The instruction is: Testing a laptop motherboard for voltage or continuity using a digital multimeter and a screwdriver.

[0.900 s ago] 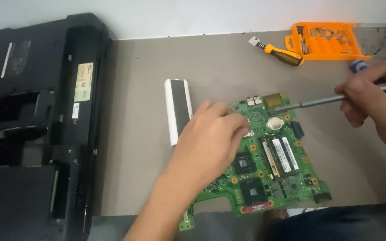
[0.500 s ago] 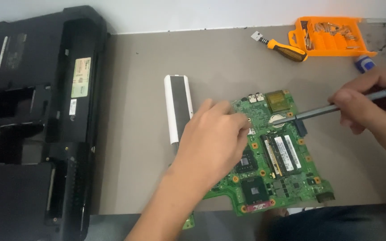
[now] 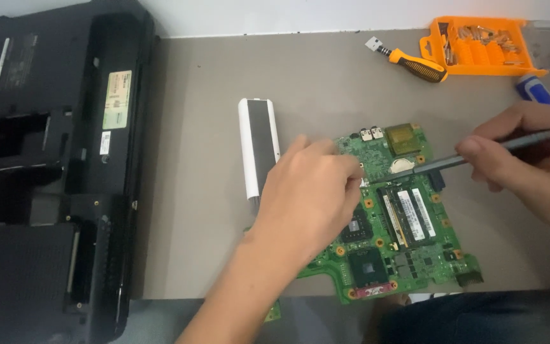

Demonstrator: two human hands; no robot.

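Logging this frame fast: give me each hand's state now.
Left hand: open, palm down, pressing on the green circuit board.
Right hand: closed around a grey screwdriver, tip on the board.

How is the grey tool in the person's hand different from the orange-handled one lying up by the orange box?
The grey screwdriver is slim, plain metal-grey and held in the right hand, tip down on the green circuit board. The orange-and-black screwdriver is stubbier with a thick grip, and lies untouched on the table beside the orange parts tray. The left hand rests on the board. Both are hand screwdrivers.
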